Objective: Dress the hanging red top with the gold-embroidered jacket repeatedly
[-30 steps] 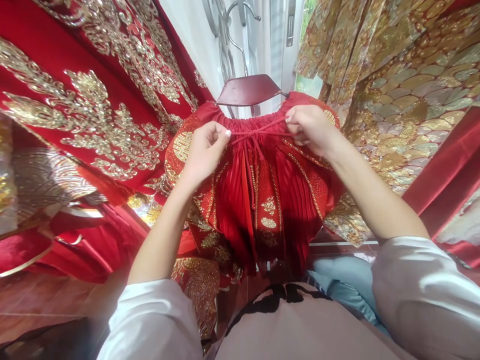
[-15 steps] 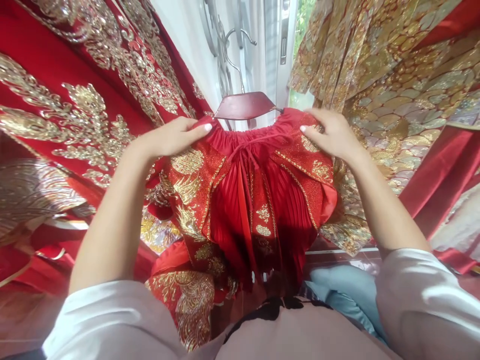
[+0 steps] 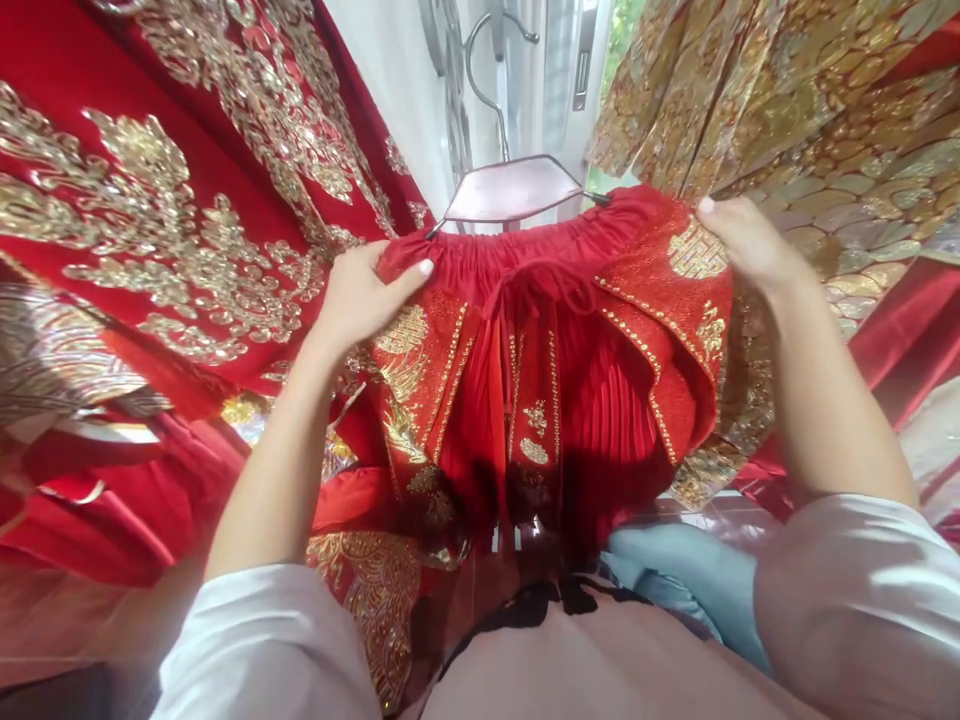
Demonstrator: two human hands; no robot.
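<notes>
A red pleated skirt [image 3: 600,400] with gold embroidery and gold-beaded edges hangs in front of me from a hanger [image 3: 517,190]. Its gathered waistband is tied with a red cord bow [image 3: 551,285] at the middle. My left hand [image 3: 367,295] grips the waistband's left end, thumb on the front and the other fingers hidden behind the cloth. At the opposite side my right hand [image 3: 757,240] holds the skirt's upper right edge, its fingers mostly out of sight behind it. The hanger's metal hook curves up above the waistband.
A red garment with heavy gold sequins [image 3: 187,190] hangs close on the left. Gold scale-patterned cloth [image 3: 795,130] hangs on the right. Behind the hanger are white curtain-like folds and a window frame [image 3: 581,75]. Another embroidered red-gold cloth [image 3: 367,590] lies low at left.
My right hand has moved outward to the right, spreading the waistband wider. My left hand has shifted slightly right. The hanger has tilted, and its plate now catches the light.
</notes>
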